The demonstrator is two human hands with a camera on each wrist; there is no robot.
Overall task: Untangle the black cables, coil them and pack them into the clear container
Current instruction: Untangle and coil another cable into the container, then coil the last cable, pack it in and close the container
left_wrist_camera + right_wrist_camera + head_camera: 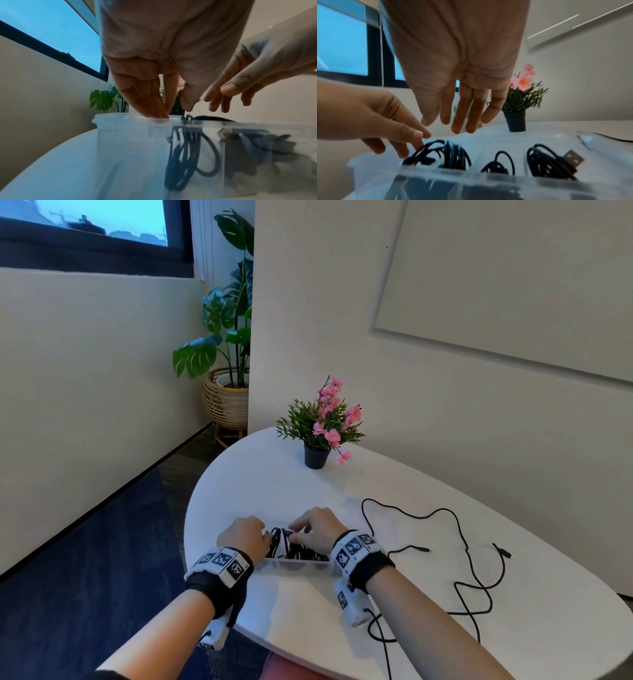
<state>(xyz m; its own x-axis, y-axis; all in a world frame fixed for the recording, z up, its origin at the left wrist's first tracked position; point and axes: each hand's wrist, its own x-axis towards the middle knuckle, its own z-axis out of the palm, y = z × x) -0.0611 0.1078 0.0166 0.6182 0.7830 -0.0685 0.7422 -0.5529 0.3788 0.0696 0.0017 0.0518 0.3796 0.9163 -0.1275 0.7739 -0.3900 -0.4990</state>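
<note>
Already several coiled black cables (453, 155) sit in the clear compartmented container (294, 564), where the left hand (245, 537) touches the leftmost coil with straight fingers and the right hand (317, 527) hovers relaxed and empty, while one loose black cable (476, 573) lies uncoiled on the table's right.

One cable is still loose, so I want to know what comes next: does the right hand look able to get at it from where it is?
Probably yes. The loose cable lies on the table just right of the right hand, with nothing between them.

Right hand (453, 65) hovers over coiled cables (452, 155) in clear container (488, 175).
</note>
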